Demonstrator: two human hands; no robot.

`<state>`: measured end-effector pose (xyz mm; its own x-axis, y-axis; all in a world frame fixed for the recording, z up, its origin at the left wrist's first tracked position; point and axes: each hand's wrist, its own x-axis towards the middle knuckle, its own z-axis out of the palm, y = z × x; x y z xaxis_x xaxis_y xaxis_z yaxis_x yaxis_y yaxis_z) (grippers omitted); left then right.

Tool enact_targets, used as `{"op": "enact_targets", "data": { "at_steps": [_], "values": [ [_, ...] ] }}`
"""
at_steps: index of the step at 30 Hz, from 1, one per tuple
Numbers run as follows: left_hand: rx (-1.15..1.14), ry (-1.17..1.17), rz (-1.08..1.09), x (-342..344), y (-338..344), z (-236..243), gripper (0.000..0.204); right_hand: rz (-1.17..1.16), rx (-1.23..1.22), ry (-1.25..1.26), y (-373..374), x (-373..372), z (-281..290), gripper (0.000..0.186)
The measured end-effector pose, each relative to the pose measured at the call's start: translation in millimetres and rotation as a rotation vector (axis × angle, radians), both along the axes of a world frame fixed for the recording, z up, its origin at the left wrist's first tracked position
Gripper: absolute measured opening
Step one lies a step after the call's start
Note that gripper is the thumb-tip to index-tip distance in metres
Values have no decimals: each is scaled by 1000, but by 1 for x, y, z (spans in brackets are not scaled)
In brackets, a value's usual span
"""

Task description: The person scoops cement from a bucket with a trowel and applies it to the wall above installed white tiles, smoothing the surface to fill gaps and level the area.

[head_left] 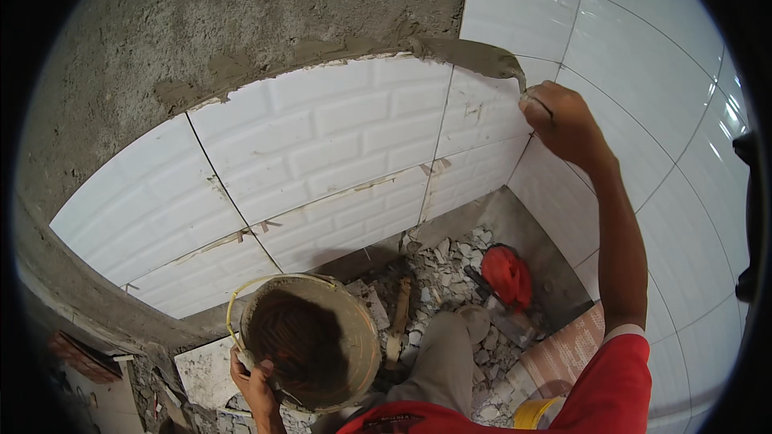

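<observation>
My right hand is closed round the handle of a trowel. Its mortar-coated blade lies along the top edge of the white wall tiles, close to the corner. Low on the left, my left hand grips the rim of a bucket, thumb over the edge. Cement stains the bucket's inner wall, and dark wet mortar sits inside in shadow. A strip of fresh mortar runs along the tile tops, against the rough cement wall.
Glossy white tiles cover the right wall. Broken rubble litters the floor around my leg, with a red bag and a wood piece on it. A patterned reddish tile leans at the right, near a yellow container.
</observation>
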<state>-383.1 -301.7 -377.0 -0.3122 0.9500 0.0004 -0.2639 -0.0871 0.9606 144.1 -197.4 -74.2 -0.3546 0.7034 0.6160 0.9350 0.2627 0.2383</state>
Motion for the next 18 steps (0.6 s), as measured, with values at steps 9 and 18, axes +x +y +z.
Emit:
{"op": "enact_targets", "data": {
  "at_steps": [9, 18],
  "values": [
    [15, 31, -11, 3, 12, -4, 49, -27, 14, 71, 43, 25, 33, 28],
    [-30, 81, -3, 8, 12, -2, 49, -46, 170, -246, 51, 34, 57, 27]
  ]
}}
